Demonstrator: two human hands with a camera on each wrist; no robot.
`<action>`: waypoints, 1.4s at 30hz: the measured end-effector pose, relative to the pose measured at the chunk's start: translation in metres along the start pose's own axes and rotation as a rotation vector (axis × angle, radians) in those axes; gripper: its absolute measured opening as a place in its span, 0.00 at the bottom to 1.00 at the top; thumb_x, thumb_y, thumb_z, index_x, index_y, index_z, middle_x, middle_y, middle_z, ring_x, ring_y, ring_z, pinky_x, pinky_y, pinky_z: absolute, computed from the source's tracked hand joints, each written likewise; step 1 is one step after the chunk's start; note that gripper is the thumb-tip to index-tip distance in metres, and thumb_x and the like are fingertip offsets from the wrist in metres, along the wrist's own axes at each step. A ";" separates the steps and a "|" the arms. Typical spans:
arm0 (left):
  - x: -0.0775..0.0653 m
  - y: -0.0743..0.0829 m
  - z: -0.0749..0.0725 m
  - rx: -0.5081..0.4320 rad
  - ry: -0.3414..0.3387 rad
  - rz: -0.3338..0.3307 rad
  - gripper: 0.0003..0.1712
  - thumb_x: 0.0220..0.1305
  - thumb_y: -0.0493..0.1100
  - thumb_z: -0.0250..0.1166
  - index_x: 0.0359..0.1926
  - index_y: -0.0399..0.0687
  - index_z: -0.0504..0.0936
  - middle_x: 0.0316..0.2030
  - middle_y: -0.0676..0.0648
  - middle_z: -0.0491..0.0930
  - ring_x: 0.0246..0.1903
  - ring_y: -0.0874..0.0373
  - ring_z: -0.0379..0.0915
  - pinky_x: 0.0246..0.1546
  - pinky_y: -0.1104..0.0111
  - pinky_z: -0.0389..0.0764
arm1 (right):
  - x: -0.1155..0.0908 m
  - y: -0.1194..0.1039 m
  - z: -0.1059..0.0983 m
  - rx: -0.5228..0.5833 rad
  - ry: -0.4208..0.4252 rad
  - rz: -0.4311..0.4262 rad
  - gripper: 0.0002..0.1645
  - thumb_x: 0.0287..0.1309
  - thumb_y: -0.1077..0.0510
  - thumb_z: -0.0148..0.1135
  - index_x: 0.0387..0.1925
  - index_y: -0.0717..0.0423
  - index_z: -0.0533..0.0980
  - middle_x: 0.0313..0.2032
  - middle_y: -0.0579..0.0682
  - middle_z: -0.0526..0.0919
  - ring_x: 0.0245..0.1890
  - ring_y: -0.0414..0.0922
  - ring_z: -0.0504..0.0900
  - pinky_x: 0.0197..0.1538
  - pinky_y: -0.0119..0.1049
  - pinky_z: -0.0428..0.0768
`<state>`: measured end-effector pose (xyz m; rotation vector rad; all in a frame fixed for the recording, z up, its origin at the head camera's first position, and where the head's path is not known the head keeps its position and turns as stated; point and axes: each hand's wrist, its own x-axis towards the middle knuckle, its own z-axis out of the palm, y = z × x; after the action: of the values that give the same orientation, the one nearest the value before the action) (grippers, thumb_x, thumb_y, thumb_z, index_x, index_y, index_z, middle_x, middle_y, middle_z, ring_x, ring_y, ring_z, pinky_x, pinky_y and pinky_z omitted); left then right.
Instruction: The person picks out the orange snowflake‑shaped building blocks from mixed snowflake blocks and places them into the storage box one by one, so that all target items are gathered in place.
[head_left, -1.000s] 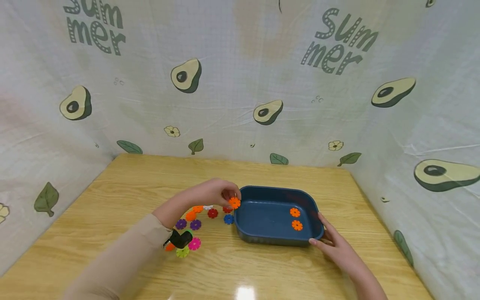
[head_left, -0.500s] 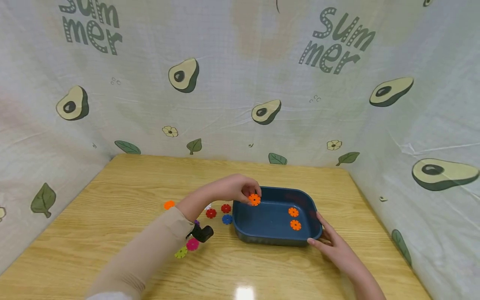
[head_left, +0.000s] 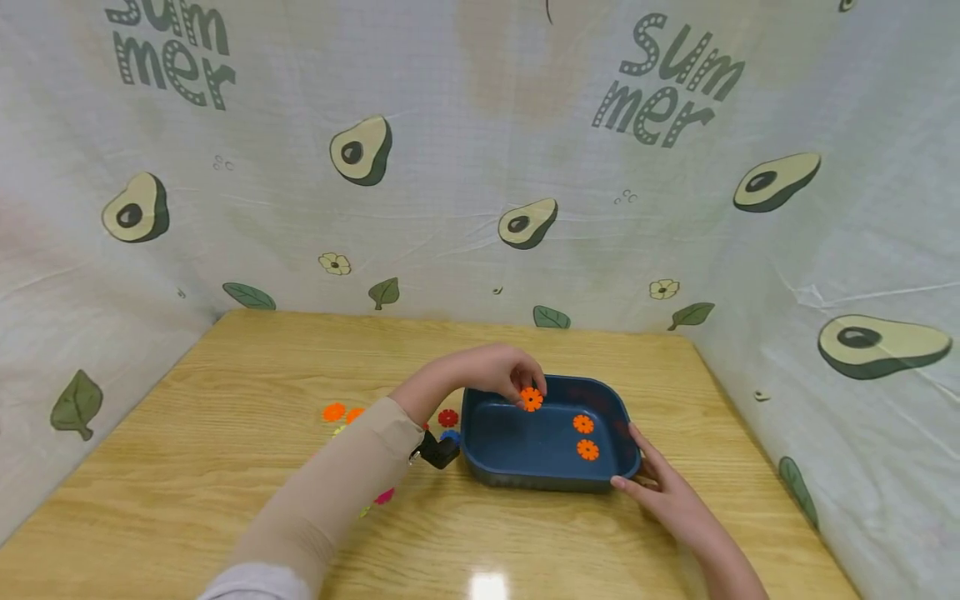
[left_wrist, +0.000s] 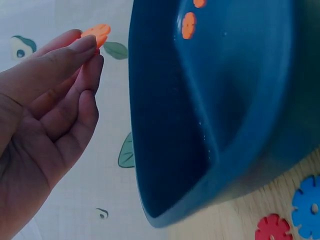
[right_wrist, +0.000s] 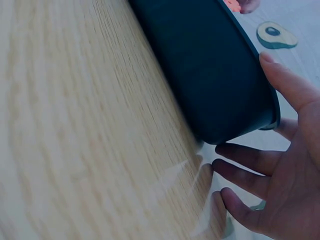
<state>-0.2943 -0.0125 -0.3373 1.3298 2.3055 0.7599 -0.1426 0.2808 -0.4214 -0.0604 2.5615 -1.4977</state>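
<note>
My left hand (head_left: 506, 371) pinches an orange notched plastic disc (head_left: 531, 399) between thumb and fingertips, above the left part of a dark blue rectangular bin (head_left: 549, 482). In the left wrist view, that orange disc (left_wrist: 98, 34) sits at the fingertips, with the other fingers loosely curled. Two orange discs (head_left: 588, 450) lie inside the bin at its right end. My right hand (head_left: 667, 496) grips the bin's near right corner. In the right wrist view, its thumb (right_wrist: 285, 80) rests on the rim and its fingers lie along the outer wall.
Left of the bin, several loose discs lie on the wooden table (head_left: 262, 367): orange (head_left: 333, 412), red (head_left: 447, 417), blue (head_left: 451, 436) and pink (head_left: 384, 497). The left sleeve (head_left: 337, 483) and a black wrist camera (head_left: 439, 451) partly cover them. A printed cloth (head_left: 442, 275) hangs behind the table.
My left hand has carried the orange disc rightward from outside the bin's left rim to above its inside. My right hand keeps its place on the bin.
</note>
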 end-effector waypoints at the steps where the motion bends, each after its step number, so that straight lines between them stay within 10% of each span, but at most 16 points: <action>1: 0.003 0.000 0.000 -0.001 -0.012 0.001 0.17 0.58 0.31 0.70 0.49 0.46 0.84 0.35 0.55 0.79 0.35 0.62 0.75 0.37 0.72 0.78 | 0.000 0.000 0.000 0.002 -0.001 -0.001 0.52 0.63 0.55 0.64 0.78 0.48 0.43 0.69 0.72 0.56 0.62 0.63 0.69 0.54 0.42 0.76; 12: 0.031 -0.001 -0.001 0.013 -0.089 0.001 0.17 0.59 0.32 0.70 0.50 0.43 0.84 0.35 0.53 0.79 0.34 0.60 0.74 0.36 0.72 0.78 | -0.001 0.001 0.000 0.005 0.002 0.003 0.51 0.64 0.55 0.64 0.77 0.49 0.43 0.69 0.73 0.55 0.63 0.64 0.68 0.54 0.44 0.76; 42: 0.089 -0.009 0.021 0.118 -0.027 0.101 0.17 0.60 0.32 0.69 0.50 0.46 0.85 0.38 0.54 0.81 0.37 0.64 0.75 0.37 0.77 0.76 | 0.001 0.000 0.002 0.022 0.035 0.000 0.50 0.63 0.55 0.65 0.77 0.46 0.47 0.67 0.71 0.61 0.62 0.61 0.70 0.54 0.48 0.76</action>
<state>-0.3318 0.0669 -0.3639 1.5090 2.3079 0.6417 -0.1433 0.2793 -0.4223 -0.0316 2.5714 -1.5393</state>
